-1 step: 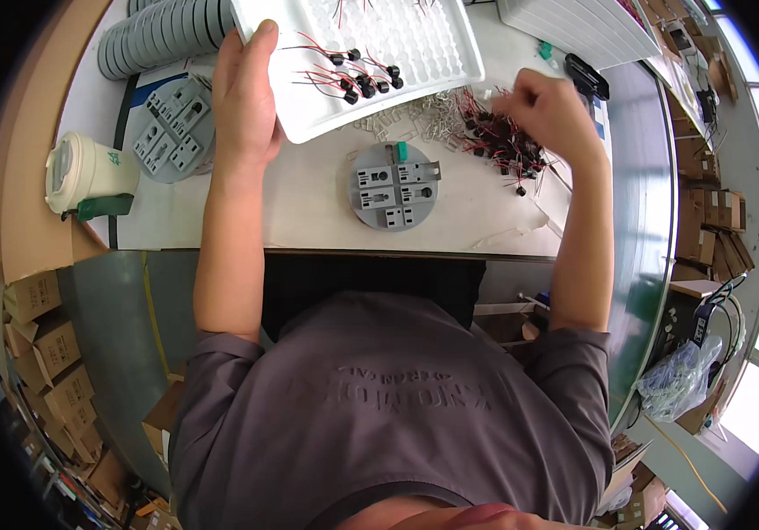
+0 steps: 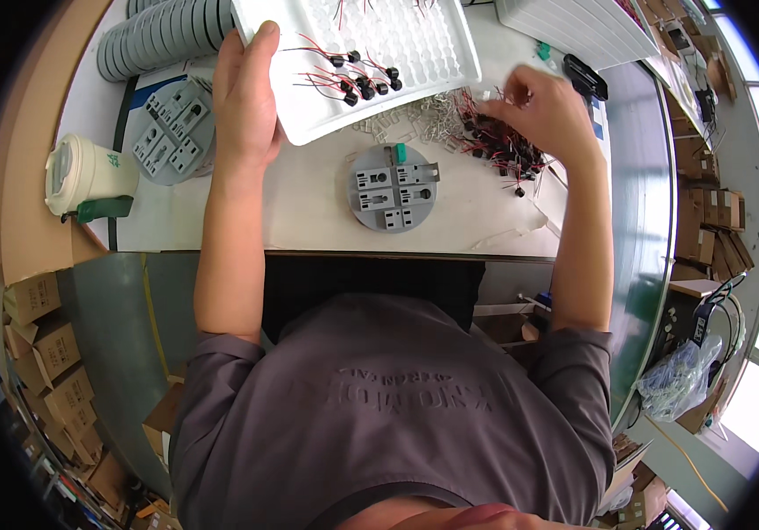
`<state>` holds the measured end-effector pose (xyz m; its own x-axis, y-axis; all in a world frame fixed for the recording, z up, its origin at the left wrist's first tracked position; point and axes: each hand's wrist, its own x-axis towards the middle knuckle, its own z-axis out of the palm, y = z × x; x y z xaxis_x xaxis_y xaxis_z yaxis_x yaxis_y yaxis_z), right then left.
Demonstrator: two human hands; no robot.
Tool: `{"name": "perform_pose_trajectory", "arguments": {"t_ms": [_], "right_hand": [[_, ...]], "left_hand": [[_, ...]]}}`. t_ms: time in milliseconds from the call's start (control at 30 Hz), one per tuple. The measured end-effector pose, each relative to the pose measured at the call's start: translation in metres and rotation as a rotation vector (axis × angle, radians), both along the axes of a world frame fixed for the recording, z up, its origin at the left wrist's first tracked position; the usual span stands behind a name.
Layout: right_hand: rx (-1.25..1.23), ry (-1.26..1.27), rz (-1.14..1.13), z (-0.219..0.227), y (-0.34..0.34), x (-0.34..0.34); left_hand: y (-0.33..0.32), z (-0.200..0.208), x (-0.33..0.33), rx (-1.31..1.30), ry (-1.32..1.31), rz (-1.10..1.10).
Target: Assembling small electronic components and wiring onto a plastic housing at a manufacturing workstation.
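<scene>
Change, right hand: the thumb of the right hand (image 2: 549, 110) has straightened out toward the left and the fingers have loosened from a tighter curl; the hand otherwise keeps its place above the counter.
Change, elsewhere: no other shift of note; the left hand (image 2: 249, 106) and its load stand as in the earlier frame.
Right hand, state: partly open, fingers bent, thumb apart from them; whether anything small is pinched cannot be told.
Left hand, state: grasping a white tray (image 2: 304, 122) by its left side, thumb up along the rim, other fingers mostly hidden.
Counter (image 2: 309, 216), near edge: a grey round plate (image 2: 369, 215) lies flat, with raised blocks on it and a green piece (image 2: 401, 152) at its far side; neither hand touches it.
Wired parts, loose: a heaped pile (image 2: 508, 150) of small black parts with red and black leads, on the counter just below the right hand.
Clips: a tangle of pale wire clips (image 2: 437, 124), left of the pile and bordering it.
Tray: raised and tilted over the counter; dimpled floor; a cluster of black parts (image 2: 350, 98) with leads lies in its nearer portion.
Left side: an off-white cup (image 2: 92, 177) with a green handle; beyond it, a second round plate (image 2: 166, 176) with blocks.
Far left: a row of grey discs (image 2: 163, 44).
Far right: a black tool (image 2: 585, 77) beside a white ridged container (image 2: 574, 35).
</scene>
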<state>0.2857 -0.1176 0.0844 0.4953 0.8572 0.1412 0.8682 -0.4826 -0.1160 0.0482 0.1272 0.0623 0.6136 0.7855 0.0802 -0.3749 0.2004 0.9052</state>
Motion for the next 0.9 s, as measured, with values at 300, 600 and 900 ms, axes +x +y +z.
{"name": "perform_pose_trajectory", "arguments": {"t_ms": [300, 600, 900], "right_hand": [[0.51, 0.079, 0.64, 0.004, 0.09, 0.026], [1.517, 1.281, 0.157, -0.009, 0.007, 0.063], [0.272, 0.143, 0.168, 0.04, 0.038, -0.016]], "left_hand": [[-0.003, 0.002, -0.006, 0.034, -0.016, -0.149], [-0.002, -0.002, -0.007, -0.061, 0.061, -0.131], [-0.009, 0.005, -0.002, 0.051, 0.057, -0.042]]}}
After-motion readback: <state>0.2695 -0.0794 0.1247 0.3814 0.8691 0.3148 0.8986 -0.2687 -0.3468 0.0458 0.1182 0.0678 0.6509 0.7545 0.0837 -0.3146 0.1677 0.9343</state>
